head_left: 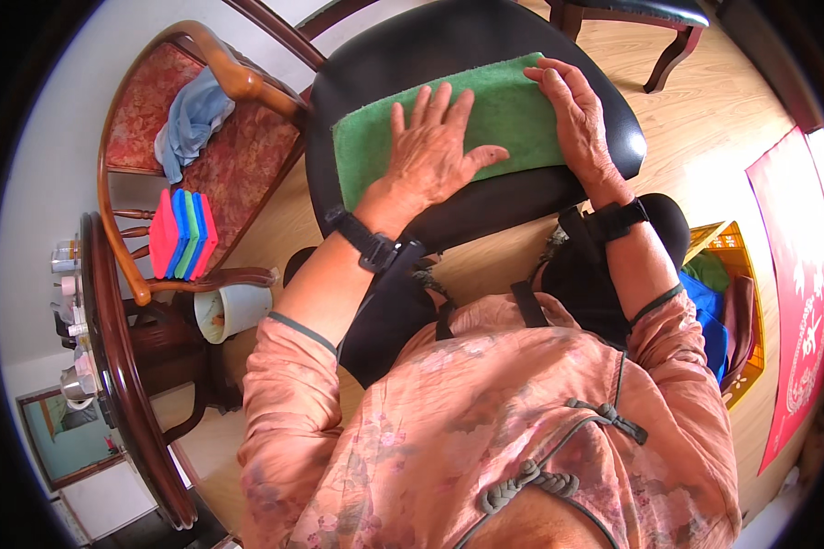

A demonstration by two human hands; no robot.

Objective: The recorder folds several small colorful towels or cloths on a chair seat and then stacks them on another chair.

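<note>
Cloth: a green rectangular terry cloth (485,123) lies flat on the black padded seat of a chair (375,55), its long side running across the seat from left to right.
Left hand: my left hand (430,151) lies palm down on the middle of the green cloth, fingers spread and pointing away from me, thumb out to the right; the grip is apart, clamped on nothing.
Right hand: my right hand (572,110) rests on the cloth's right end, fingers stretched flat toward its far corner; this grip is also apart, pressing rather than pinching.
Arms: both forearms reach forward from my pink patterned sleeves, each with a black wrist strap.
Left of the cloth: a wooden armchair with a red cushion (238,156) holds a crumpled light-blue cloth (190,119) and a stack of coloured folded cloths (183,233).
</note>
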